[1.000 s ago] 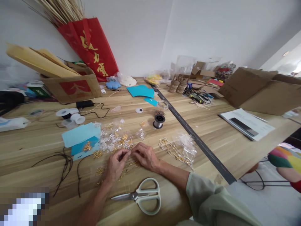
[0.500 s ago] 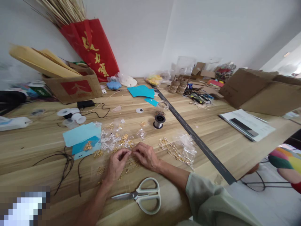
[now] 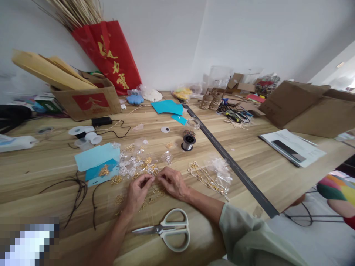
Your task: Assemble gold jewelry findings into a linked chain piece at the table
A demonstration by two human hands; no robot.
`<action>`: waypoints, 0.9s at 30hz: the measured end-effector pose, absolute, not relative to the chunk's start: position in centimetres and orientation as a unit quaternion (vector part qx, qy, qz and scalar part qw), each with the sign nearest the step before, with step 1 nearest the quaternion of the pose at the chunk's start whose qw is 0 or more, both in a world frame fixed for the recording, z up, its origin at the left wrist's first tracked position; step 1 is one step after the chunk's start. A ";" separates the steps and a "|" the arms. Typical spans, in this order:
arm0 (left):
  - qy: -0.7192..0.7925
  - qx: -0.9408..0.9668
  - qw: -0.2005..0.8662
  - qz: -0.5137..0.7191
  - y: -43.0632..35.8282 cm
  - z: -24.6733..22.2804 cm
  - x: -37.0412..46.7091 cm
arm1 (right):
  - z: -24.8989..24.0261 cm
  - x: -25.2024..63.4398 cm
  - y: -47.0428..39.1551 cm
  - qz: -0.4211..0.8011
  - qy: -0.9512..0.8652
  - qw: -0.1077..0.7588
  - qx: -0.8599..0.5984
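Left hand (image 3: 137,191): thumb and forefinger drawn together; from my end I cannot tell what, if anything, they pinch.
Right hand (image 3: 172,184): fingers bent down and bunched, tips just beside the left ones; whatever sits between is too small for me to make out.
Gold chain (image 3: 149,201): on the surface (image 3: 205,232), just on the near side of the gap between my hands.
Chain's long axis: slanting, from beside the left wrist up and rightward to just under the right fingers.
Nearer hand: the left, which lies alongside most of that length; the right comes close only at the far end.
Scissors (image 3: 158,229): nearer me than both hands, blades pointing left, below the chain.
Findings (image 3: 131,166): silver and gold, spread beyond the left hand.
Gold beads (image 3: 116,180): heaped left of the left hand.
Necklaces (image 3: 203,180): right of the right hand, beside a clear bag (image 3: 223,173).
Spool (image 3: 189,141): beyond the right hand.
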State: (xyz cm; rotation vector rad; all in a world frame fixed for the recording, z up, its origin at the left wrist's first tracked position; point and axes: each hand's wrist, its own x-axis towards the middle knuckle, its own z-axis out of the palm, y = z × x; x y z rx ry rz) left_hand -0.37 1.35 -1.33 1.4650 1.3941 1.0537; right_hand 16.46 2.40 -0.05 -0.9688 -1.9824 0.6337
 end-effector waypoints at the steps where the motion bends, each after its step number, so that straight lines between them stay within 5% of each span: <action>1: 0.555 0.586 0.415 0.421 1.4 -1.4 -0.4 | 0.0 16.5 2.4 0.256 -0.784 0.413 -0.386; 16: 0.497 0.743 0.234 0.383 1.5 -1.4 -1.3 | -1.2 16.5 3.2 0.340 -0.690 0.451 -0.453; 27: 0.405 0.876 0.118 0.236 1.4 0.7 -2.1 | -1.0 16.5 3.5 0.389 -0.650 0.458 -0.466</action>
